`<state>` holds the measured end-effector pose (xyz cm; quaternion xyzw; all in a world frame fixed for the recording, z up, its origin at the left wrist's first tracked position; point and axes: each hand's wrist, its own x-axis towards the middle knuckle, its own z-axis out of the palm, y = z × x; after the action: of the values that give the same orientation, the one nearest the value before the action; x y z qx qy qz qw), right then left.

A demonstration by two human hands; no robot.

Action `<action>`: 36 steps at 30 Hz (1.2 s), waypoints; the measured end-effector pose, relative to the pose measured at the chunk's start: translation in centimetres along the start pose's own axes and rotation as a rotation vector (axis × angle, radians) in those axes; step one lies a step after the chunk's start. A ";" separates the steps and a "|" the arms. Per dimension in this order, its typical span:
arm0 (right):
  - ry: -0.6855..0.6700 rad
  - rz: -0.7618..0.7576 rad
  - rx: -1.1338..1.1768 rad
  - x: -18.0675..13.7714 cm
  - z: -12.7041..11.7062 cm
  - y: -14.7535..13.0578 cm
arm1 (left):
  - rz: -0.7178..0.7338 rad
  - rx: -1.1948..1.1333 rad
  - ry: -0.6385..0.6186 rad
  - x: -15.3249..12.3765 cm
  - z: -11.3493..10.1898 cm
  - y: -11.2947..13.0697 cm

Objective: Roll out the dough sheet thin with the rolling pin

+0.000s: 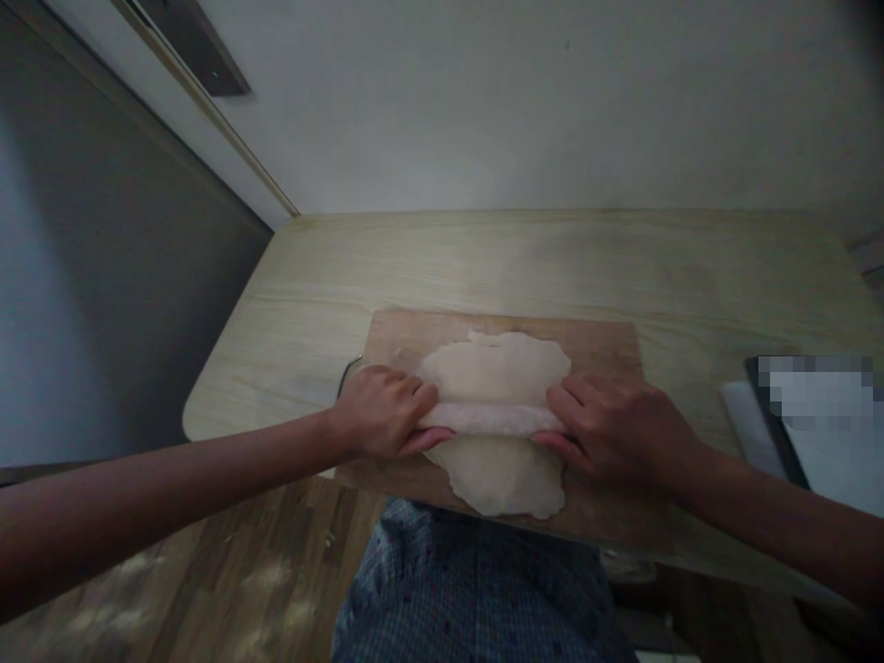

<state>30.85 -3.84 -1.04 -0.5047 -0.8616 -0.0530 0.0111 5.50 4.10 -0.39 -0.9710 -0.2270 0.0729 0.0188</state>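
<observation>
A flat, uneven sheet of pale dough (507,364) lies on a wooden board (604,345). Across its middle runs a whitish rolling pin (490,420), with dough showing on both its far and near sides. My left hand (383,412) is closed around the pin's left end, thumb on the near side. Around the right end my right hand (614,424) is wrapped in the same way. Both ends of the pin are hidden by my fingers.
The board rests at the near edge of a light wood table (442,258), a metal handle (347,373) at its left. A dark-edged tablet-like object (829,442) lies at the right. Behind the table rises a white wall (517,110).
</observation>
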 end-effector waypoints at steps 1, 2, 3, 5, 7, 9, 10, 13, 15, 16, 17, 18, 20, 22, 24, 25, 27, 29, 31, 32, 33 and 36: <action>-0.001 0.001 0.014 0.0 0.0 0.0 | 0.004 -0.014 0.010 0.0 0.2 -0.1; 0.000 -0.001 0.027 0.1 0.0 0.0 | 0.010 -0.027 0.024 0.0 0.3 -0.1; 0.005 -0.004 0.039 0.1 0.0 0.0 | 0.016 -0.040 0.039 0.0 0.5 -0.2; 0.016 -0.008 0.058 0.2 0.0 0.1 | 0.032 -0.061 0.064 -0.1 0.6 -0.2; 0.023 -0.015 0.074 0.3 0.0 0.1 | 0.042 -0.074 0.086 -0.1 0.6 -0.3; 0.032 -0.025 0.084 0.3 0.0 0.2 | 0.050 -0.078 0.108 -0.1 0.5 -0.3; 0.036 -0.031 0.088 0.3 0.0 0.2 | 0.054 -0.078 0.120 -0.1 0.5 -0.2; 0.040 -0.036 0.095 0.4 -0.1 0.2 | 0.054 -0.079 0.143 -0.1 0.6 -0.2; 0.040 -0.031 0.101 0.4 -0.1 0.2 | 0.048 -0.083 0.139 -0.1 0.7 -0.2; 0.040 -0.028 0.105 0.4 -0.1 0.2 | 0.047 -0.088 0.135 -0.1 0.7 -0.2; 0.040 -0.025 0.112 0.3 0.0 0.2 | 0.048 -0.094 0.132 -0.2 0.8 -0.2; 0.039 -0.024 0.119 0.3 0.0 0.2 | 0.050 -0.102 0.134 -0.2 0.8 -0.2; 0.033 -0.027 0.132 0.3 0.0 0.2 | 0.053 -0.121 0.145 -0.2 0.8 -0.3; 0.029 -0.028 0.138 0.2 0.0 0.1 | 0.056 -0.142 0.153 -0.3 0.8 -0.3; 0.032 -0.022 0.142 0.2 0.0 0.1 | 0.061 -0.164 0.154 -0.3 0.8 -0.3; 0.033 -0.022 0.146 0.3 -0.1 0.1 | 0.062 -0.173 0.153 -0.3 0.8 -0.3; 0.028 -0.028 0.162 0.4 -0.2 0.2 | 0.062 -0.185 0.158 -0.3 0.8 -0.3; 0.017 -0.039 0.180 0.5 -0.3 0.3 | 0.059 -0.189 0.163 -0.2 0.8 -0.2; 0.009 -0.044 0.184 0.6 -0.3 0.3 | 0.058 -0.185 0.169 -0.2 0.8 -0.2; 0.007 -0.044 0.178 0.6 -0.2 0.4 | 0.058 -0.180 0.170 -0.2 0.8 -0.2; 0.003 -0.044 0.169 0.6 -0.2 0.4 | 0.056 -0.175 0.162 -0.2 0.8 -0.2; -0.010 -0.045 0.134 0.6 -0.1 0.4 | 0.048 -0.164 0.106 -0.1 1.0 -0.3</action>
<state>30.91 -3.18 -0.87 -0.4836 -0.8744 0.0068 0.0395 5.10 4.32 -1.31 -0.9770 -0.2074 0.0028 -0.0502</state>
